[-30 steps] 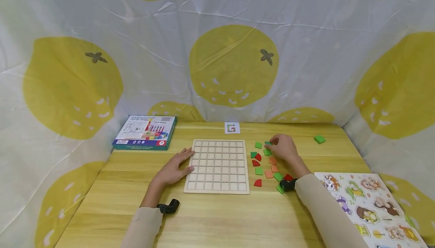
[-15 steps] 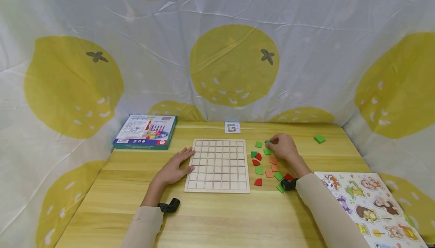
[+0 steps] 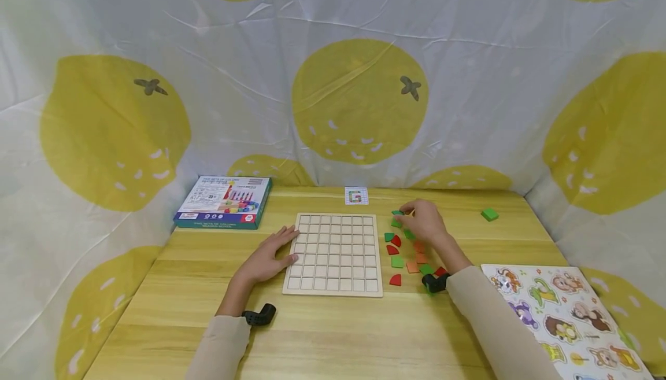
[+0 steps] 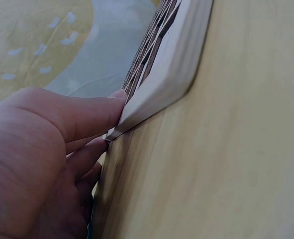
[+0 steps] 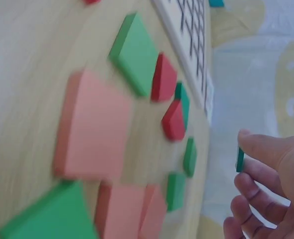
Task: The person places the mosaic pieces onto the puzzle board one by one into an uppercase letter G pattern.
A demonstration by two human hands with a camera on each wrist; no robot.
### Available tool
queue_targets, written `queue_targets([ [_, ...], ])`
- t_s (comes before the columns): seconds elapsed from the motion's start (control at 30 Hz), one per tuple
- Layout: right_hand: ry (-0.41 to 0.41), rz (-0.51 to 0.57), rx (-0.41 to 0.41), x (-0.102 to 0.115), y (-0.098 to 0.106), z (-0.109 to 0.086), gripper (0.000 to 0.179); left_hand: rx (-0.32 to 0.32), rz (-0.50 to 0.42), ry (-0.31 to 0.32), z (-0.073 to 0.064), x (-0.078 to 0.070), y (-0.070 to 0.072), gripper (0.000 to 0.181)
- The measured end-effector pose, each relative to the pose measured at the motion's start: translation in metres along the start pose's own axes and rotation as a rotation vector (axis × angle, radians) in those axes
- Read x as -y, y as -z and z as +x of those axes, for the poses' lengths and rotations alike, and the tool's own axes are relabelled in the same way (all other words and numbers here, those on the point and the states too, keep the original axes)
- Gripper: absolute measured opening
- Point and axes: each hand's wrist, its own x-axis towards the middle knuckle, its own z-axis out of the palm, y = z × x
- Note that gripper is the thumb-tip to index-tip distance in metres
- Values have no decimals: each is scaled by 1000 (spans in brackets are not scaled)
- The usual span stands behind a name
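Observation:
A wooden grid board (image 3: 335,254) lies flat on the table. My left hand (image 3: 265,257) rests at its left edge, fingers fairly straight, and in the left wrist view the thumb (image 4: 94,117) touches the board's rim. Right of the board, my right hand (image 3: 426,222) pinches a small dark green piece (image 5: 240,160) between thumb and forefinger, raised above the table. Loose flat pieces lie beneath and before it: light green squares (image 3: 398,262), red quarter-rounds (image 3: 395,280), orange squares (image 3: 413,266) and a dark green quarter-round (image 3: 389,237).
Behind the board lies a small card (image 3: 356,196) with a coloured G-shaped pattern. A flat printed box (image 3: 224,202) is at the back left. An animal picture board (image 3: 564,316) lies at the right front, and a green block (image 3: 489,214) farther back. A lemon-print cloth (image 3: 359,102) hangs behind.
My right hand has lifted from over the pieces and moved left toward the board, carrying the dark green piece. My left hand has stayed at the board's edge.

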Motion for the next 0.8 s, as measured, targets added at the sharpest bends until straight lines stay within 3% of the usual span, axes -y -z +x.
queue_targets([
  [0.57,193,14,92,56,-47,14,23,-8,-13,29,-2,0,-1,70],
  [0.8,223,57,117,76,-74,17,19,-19,-28,26,-3,-3,-1,69],
])
